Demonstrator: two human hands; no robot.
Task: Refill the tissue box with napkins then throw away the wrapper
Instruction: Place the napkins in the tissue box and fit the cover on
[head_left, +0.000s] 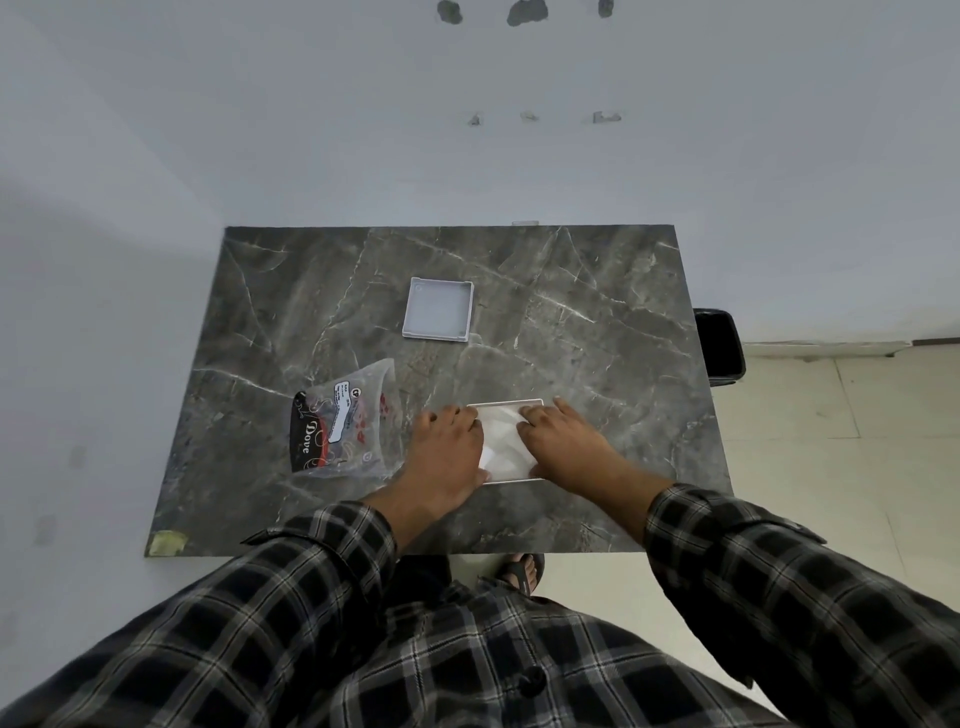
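Observation:
A white square tissue box (506, 404) sits open on the dark marble table (597, 338), near its front edge. White napkins (501, 441) fill it. My left hand (449, 447) presses flat on the box's left side and my right hand (563, 441) on its right side, fingers spread over the napkins. The box's white lid (438, 316) lies upside down farther back at the table's middle. The clear plastic wrapper (343, 423), printed black and red, lies flat to the left of my left hand.
A black waste bin (719, 345) stands on the floor past the table's right edge. A white wall runs behind and to the left of the table. A yellow tape patch (167, 543) marks the table's front left corner. My sandalled foot (522, 571) shows below the front edge.

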